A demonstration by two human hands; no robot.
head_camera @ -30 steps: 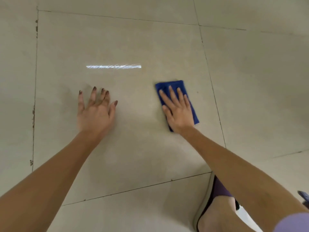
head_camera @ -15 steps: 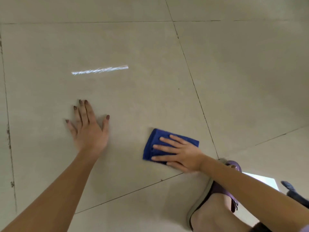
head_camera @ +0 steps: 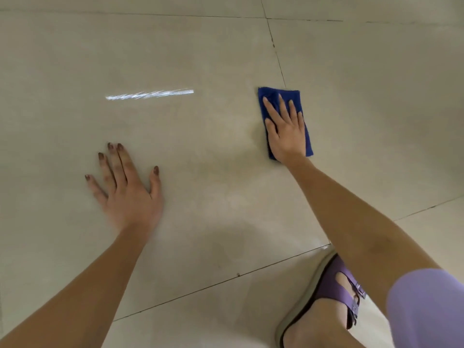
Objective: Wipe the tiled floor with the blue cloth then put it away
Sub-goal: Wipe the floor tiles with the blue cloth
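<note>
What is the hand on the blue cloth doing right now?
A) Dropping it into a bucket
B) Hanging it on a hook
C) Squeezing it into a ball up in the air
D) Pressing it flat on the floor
D. The right hand lies palm down with fingers spread on the folded blue cloth, which sits flat on the tiled floor.

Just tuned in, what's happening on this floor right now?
A person is crouched over a tiled floor, wiping it. The right hand lies flat on a folded blue cloth, pressing it to the tile beside a grout line. The left hand is spread bare on the tile, apparently for support. A purple sandal shows at lower right. The cloth is not yet put away.
</note>
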